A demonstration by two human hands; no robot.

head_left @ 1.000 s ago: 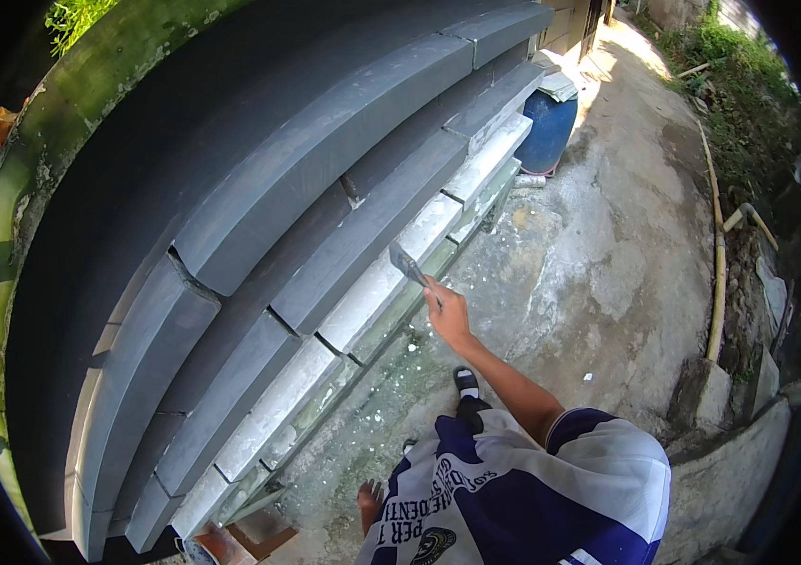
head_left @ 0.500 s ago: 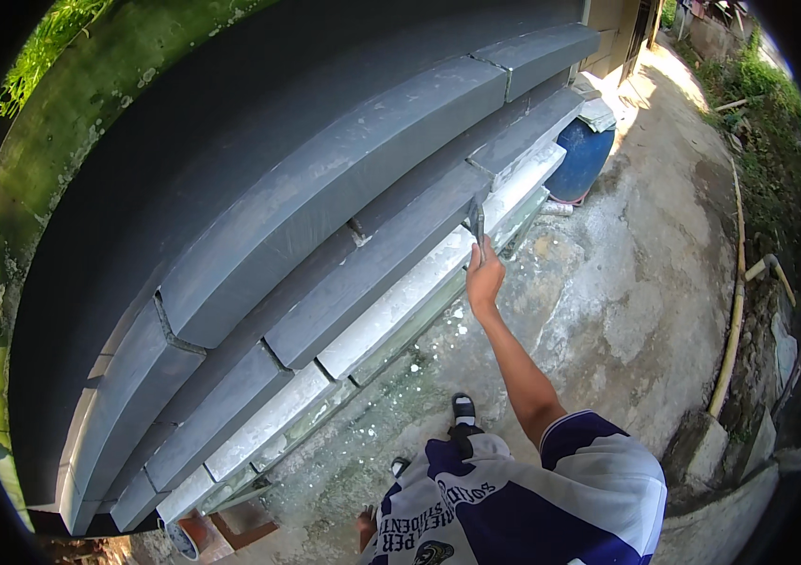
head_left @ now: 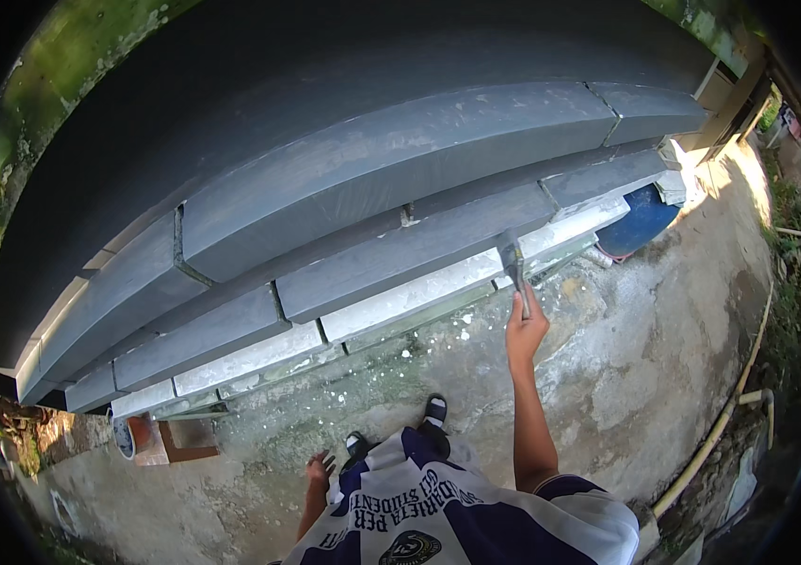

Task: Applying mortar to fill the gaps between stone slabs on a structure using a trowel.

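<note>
My right hand (head_left: 526,328) is closed around the handle of a paintbrush (head_left: 512,261), its bristles dark with grey paint. The brush head points away from me and overlaps the lower edge of the middle grey ledge (head_left: 419,247); whether it touches is hard to tell. Below that runs a white unpainted-looking ledge (head_left: 400,299) with dark gaps between its sections. Above lies a wider grey ledge (head_left: 400,160). My left hand (head_left: 320,467) hangs low beside my shirt, fingers apart and holding nothing.
A blue drum (head_left: 640,224) stands by the ledges' right end. At the lower left are a round container (head_left: 124,437) and a brown box-like thing (head_left: 179,441). White spots mark the concrete ground (head_left: 400,377). A pipe (head_left: 716,438) runs along the right edge.
My view has turned, so the ledges lie more level. The brush head now shows broader, still at the middle ledge's lower edge. My left hand has come further into view.
</note>
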